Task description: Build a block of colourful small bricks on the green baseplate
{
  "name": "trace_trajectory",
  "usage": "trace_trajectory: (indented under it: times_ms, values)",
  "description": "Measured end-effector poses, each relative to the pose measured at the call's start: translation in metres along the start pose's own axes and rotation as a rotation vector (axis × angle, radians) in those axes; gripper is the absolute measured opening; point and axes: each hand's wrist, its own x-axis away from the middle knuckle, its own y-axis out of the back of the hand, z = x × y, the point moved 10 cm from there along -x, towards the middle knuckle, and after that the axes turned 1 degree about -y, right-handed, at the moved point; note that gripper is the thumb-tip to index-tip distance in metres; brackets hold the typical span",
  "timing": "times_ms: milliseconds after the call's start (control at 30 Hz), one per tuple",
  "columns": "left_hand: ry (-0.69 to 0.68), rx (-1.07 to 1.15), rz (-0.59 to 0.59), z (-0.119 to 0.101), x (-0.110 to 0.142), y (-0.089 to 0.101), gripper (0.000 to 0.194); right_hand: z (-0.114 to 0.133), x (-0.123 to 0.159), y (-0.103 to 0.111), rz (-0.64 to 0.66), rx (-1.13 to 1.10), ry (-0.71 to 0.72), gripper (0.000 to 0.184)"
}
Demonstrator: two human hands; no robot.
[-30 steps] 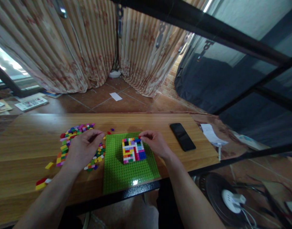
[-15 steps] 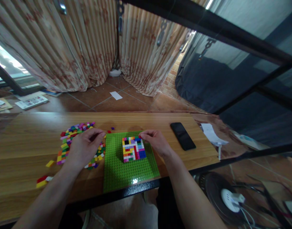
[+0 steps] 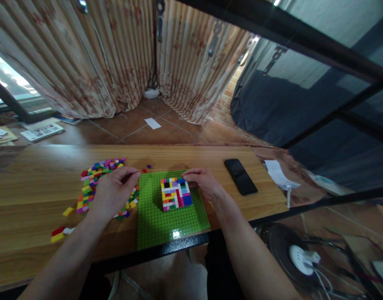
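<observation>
A square build of many-coloured toy bricks (image 3: 176, 194) stands on a green studded baseplate (image 3: 157, 229). At its far right corner is my right hand (image 3: 201, 180), thumb and index finger pinched against the top edge; whatever lies between them is hidden. My left hand (image 3: 114, 191) hovers over the right part of a loose brick pile (image 3: 90, 185), near the baseplate's left edge. Its thumb and forefinger are pressed together, and I cannot make out what they hold. Two small bricks, one red (image 3: 144, 171) and one purple (image 3: 149, 166), lie just beyond the plate.
A black phone (image 3: 240, 176) lies on the wooden table (image 3: 28, 187) to the right. Several stray bricks, including a yellow one (image 3: 68, 211) and a red one (image 3: 57, 231), sit at the left. The table's dark front edge (image 3: 154, 249) runs close to the baseplate.
The red brick that showed at my right fingertips is no longer visible there. My right hand remains at the build's corner, and my left hand has barely moved. The view has shifted slightly.
</observation>
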Motion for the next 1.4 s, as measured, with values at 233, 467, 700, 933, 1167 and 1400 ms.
trace_trajectory:
  times_ms: [233,467,700,933,1167,1400]
  values:
    - [0.023,0.025,0.038,0.000,0.000,-0.009,0.034,-0.004,-0.002,-0.001,0.007,-0.056,-0.025,0.021]
    - [0.004,0.035,0.028,0.002,0.000,-0.007,0.031,-0.003,0.002,0.001,0.076,-0.125,-0.028,0.033]
    - [-0.070,-0.229,-0.052,0.003,-0.005,0.016,0.033,-0.001,-0.001,0.008,-0.025,-0.142,0.016,0.035]
    - [-0.007,-0.525,-0.008,0.013,-0.006,0.025,0.035,-0.003,0.003,0.002,-0.008,-0.063,0.022,0.035]
    - [0.058,-0.505,0.042,0.016,-0.002,0.020,0.032,-0.004,0.003,0.003,-0.034,-0.022,0.002,0.037]
    - [0.127,-0.499,-0.008,0.026,-0.005,0.041,0.038,-0.005,0.004,0.003,-0.057,-0.024,-0.005,0.042]
